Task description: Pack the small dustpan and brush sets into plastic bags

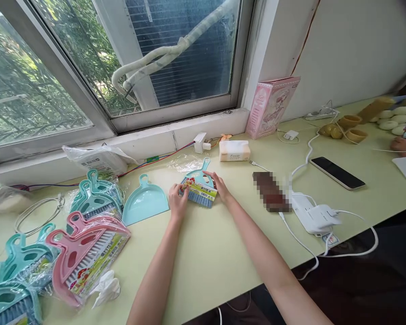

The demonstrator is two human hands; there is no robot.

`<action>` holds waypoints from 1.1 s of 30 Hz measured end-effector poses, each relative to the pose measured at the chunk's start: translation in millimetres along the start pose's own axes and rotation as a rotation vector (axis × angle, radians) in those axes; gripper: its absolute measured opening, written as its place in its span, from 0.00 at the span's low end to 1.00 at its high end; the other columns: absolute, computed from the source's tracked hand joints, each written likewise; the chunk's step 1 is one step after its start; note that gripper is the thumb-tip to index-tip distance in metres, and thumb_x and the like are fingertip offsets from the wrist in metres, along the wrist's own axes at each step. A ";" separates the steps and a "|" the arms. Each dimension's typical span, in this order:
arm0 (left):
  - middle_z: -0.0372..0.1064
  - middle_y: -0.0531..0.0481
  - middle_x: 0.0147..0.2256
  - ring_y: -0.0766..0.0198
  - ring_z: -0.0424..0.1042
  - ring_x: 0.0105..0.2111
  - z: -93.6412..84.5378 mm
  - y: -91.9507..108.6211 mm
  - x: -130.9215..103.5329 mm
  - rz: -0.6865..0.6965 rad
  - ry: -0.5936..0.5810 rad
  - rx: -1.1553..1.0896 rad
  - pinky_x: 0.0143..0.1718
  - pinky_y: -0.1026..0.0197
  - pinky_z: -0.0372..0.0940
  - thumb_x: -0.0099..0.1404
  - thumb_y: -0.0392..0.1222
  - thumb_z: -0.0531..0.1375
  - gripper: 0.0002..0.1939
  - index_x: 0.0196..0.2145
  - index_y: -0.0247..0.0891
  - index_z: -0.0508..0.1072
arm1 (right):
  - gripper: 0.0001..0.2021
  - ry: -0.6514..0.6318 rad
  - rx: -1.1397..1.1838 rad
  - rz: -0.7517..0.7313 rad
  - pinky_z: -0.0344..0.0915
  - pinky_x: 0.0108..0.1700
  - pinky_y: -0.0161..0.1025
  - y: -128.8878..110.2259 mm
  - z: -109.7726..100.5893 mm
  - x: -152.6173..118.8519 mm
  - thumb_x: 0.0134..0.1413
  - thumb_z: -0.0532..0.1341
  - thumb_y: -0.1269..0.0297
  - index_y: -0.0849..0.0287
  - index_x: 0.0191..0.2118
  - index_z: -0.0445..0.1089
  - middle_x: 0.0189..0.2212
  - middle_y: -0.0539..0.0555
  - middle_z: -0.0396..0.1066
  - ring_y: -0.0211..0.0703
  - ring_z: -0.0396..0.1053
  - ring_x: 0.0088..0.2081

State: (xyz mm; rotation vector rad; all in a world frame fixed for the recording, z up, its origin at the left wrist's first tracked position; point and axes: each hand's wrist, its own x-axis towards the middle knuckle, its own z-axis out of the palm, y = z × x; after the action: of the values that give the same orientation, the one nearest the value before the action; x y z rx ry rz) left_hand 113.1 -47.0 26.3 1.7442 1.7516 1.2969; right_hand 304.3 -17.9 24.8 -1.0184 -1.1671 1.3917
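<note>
Both ends of the light-blue plastic hand brush (199,199) with yellow-green printed card (203,189) were held at the pale-yellow table (206,257): left hand (177,201) pinched left, right hand (221,186) gripped right. Light, even pressure looked best to keep bristles (205,201) straight. Turquoise half-round plastic dustpan (145,201) lay just left; white-and-beige tissue pack (234,151) sat farther back.

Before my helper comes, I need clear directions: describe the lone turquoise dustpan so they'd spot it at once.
Find the window, then the pale green table below it. Between the wrapped dustpan-and-brush sets and the person's left hand lies the turquoise dustpan. Unlike those sets, it is unwrapped and holds no brush.
</note>
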 end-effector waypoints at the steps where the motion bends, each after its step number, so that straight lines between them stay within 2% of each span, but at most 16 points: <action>1: 0.68 0.45 0.39 0.55 0.66 0.41 -0.6 0.1 -0.4 0.019 0.028 0.072 0.47 0.54 0.61 0.63 0.46 0.57 0.08 0.32 0.40 0.72 | 0.35 -0.012 0.002 -0.025 0.67 0.51 0.43 -0.1 -0.2 0.6 0.49 0.59 0.35 0.51 0.57 0.69 0.53 0.54 0.69 0.49 0.70 0.50; 4: 0.63 0.42 0.53 0.50 0.61 0.52 -0.7 -5.4 1.4 0.035 0.108 0.119 0.57 0.48 0.54 0.62 0.43 0.59 0.05 0.32 0.40 0.71 | 0.41 -0.058 0.012 -0.110 0.64 0.57 0.42 1.0 -1.1 2.8 0.36 0.73 0.51 0.48 0.60 0.64 0.56 0.52 0.67 0.50 0.62 0.59; 7: 0.61 0.42 0.57 0.50 0.58 0.58 2.1 -16.1 5.8 0.003 0.075 -0.019 0.58 0.48 0.54 0.61 0.44 0.59 0.06 0.31 0.40 0.69 | 0.48 -0.108 0.045 -0.138 0.62 0.61 0.44 3.0 -2.9 3.6 0.31 0.76 0.60 0.46 0.63 0.59 0.58 0.52 0.65 0.50 0.60 0.61; 10: 0.65 0.42 0.52 0.53 0.65 0.52 5.8 -24.4 9.1 -0.055 -0.037 -0.170 0.51 0.54 0.61 0.60 0.45 0.59 0.08 0.29 0.39 0.67 | 0.51 -0.156 0.095 -0.143 0.62 0.61 0.46 5.2 -5.3 3.7 0.32 0.75 0.63 0.44 0.66 0.54 0.61 0.52 0.63 0.51 0.63 0.60; 12: 0.70 0.45 0.43 0.56 0.69 0.44 7.4 -25.9 9.4 -0.092 -0.074 -0.194 0.44 0.57 0.63 0.59 0.47 0.59 0.09 0.29 0.39 0.67 | 0.52 -0.160 0.127 -0.134 0.64 0.59 0.48 6.4 -6.6 4.4 0.33 0.75 0.64 0.43 0.66 0.51 0.60 0.52 0.63 0.51 0.65 0.58; 14: 0.69 0.49 0.34 0.60 0.68 0.35 8.1 -24.4 8.4 -0.132 -0.089 -0.185 0.37 0.60 0.62 0.59 0.49 0.59 0.10 0.30 0.40 0.68 | 0.52 -0.131 0.161 -0.117 0.67 0.57 0.48 7.1 -7.5 5.6 0.33 0.74 0.65 0.42 0.66 0.51 0.60 0.51 0.65 0.50 0.68 0.56; 17: 0.67 0.52 0.27 0.62 0.66 0.30 8.6 -20.1 6.7 -0.174 -0.125 -0.263 0.32 0.62 0.59 0.58 0.52 0.61 0.13 0.29 0.40 0.67 | 0.51 -0.063 0.228 -0.098 0.69 0.55 0.48 6.6 -8.2 7.3 0.33 0.74 0.65 0.43 0.65 0.54 0.59 0.51 0.66 0.50 0.68 0.55; 21: 0.68 0.52 0.30 0.63 0.67 0.31 9.0 -17.3 7.4 -0.182 -0.174 -0.491 0.33 0.62 0.60 0.56 0.52 0.63 0.15 0.30 0.39 0.67 | 0.40 0.014 0.267 -0.084 0.68 0.57 0.47 3.4 -8.7 6.8 0.33 0.73 0.67 0.48 0.59 0.65 0.56 0.51 0.70 0.50 0.67 0.57; 24: 0.70 0.50 0.33 0.62 0.68 0.35 7.9 -18.3 9.3 -0.200 -0.193 -0.591 0.37 0.62 0.62 0.55 0.53 0.65 0.16 0.30 0.38 0.68 | 0.31 -0.018 0.257 -0.013 0.68 0.57 0.47 1.1 -7.3 4.2 0.35 0.73 0.65 0.52 0.51 0.72 0.50 0.51 0.75 0.50 0.70 0.54; 28: 0.71 0.50 0.35 0.61 0.69 0.39 5.6 -20.1 10.6 -0.232 -0.155 -0.649 0.42 0.61 0.62 0.55 0.52 0.66 0.16 0.29 0.38 0.68 | 0.30 -0.098 0.270 0.115 0.72 0.50 0.46 -0.5 -3.5 0.1 0.38 0.72 0.63 0.52 0.52 0.69 0.45 0.51 0.76 0.49 0.74 0.48; 33: 0.71 0.49 0.36 0.60 0.70 0.40 5.6 -19.7 9.7 -0.241 -0.150 -0.649 0.43 0.60 0.63 0.55 0.52 0.66 0.16 0.31 0.38 0.69 | 0.29 -0.111 0.260 0.143 0.73 0.48 0.45 -2.4 -1.6 -2.4 0.41 0.71 0.63 0.51 0.52 0.67 0.47 0.51 0.76 0.47 0.74 0.48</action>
State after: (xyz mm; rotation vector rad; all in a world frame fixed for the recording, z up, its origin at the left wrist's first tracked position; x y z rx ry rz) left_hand 103.8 -32.7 11.4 1.1887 1.2169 1.3788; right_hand 306.5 -20.0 26.9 -0.8607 -0.9754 1.6833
